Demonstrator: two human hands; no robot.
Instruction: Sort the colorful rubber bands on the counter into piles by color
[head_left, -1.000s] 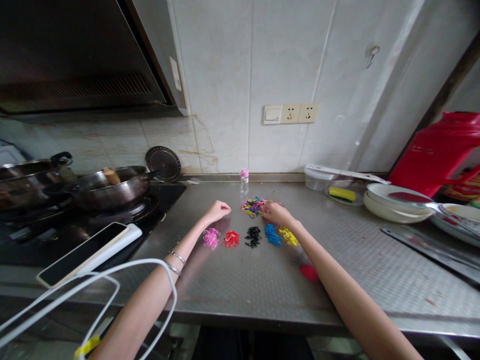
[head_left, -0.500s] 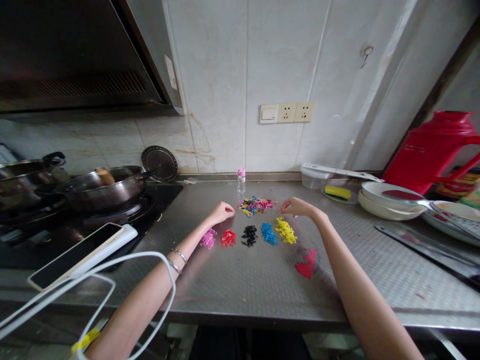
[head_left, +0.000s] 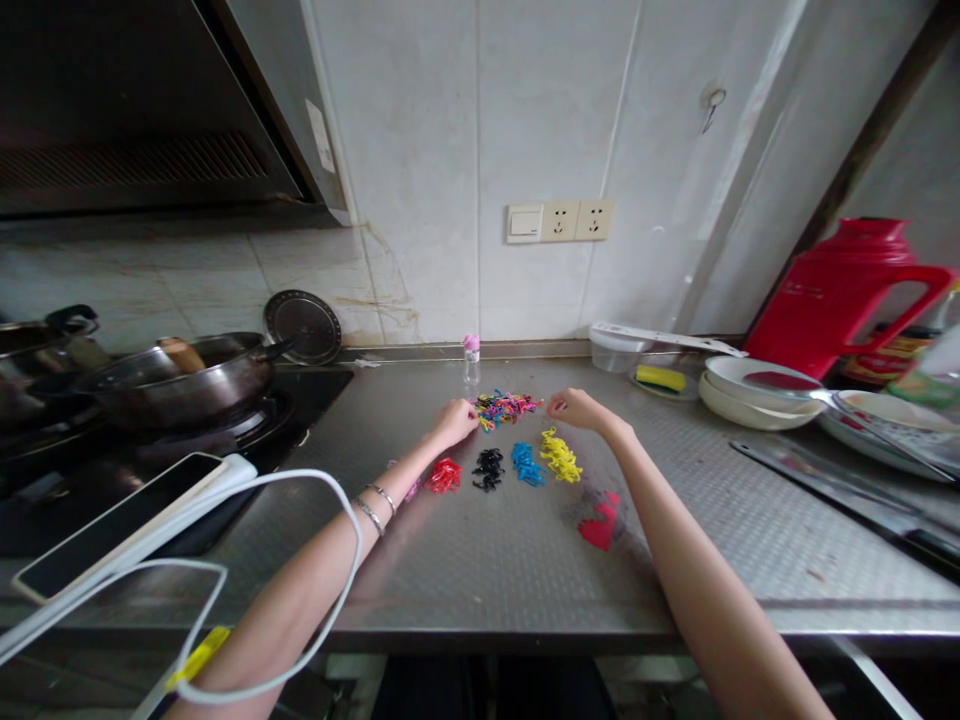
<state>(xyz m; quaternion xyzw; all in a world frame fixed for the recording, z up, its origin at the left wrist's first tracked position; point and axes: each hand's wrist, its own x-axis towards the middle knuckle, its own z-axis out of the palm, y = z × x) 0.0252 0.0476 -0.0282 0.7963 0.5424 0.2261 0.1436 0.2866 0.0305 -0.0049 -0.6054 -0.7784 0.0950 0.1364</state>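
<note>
A mixed heap of small coloured bands (head_left: 506, 407) lies on the steel counter (head_left: 487, 560). In front of it sit sorted heaps: red (head_left: 444, 475), black (head_left: 488, 468), blue (head_left: 526, 464) and yellow (head_left: 559, 457); a pink heap is mostly hidden behind my left forearm. My left hand (head_left: 456, 420) touches the left edge of the mixed heap, fingers curled in a pinch. My right hand (head_left: 576, 408) hovers just right of the mixed heap, above the yellow heap, fingers pinched together; what they hold is too small to see.
A small bottle with a pink cap (head_left: 471, 358) stands behind the heap. Pans (head_left: 172, 380) sit on the stove at left, a phone (head_left: 112, 525) with white cable at the front left. Bowls (head_left: 757, 390), a sponge (head_left: 660, 378), a red thermos (head_left: 840, 295) and a knife (head_left: 847, 495) lie right.
My left hand has moved right onto the edge of the mixed heap. My right hand left the mixed heap and now hovers to its right, above the yellow heap. The camera turned slightly right.
</note>
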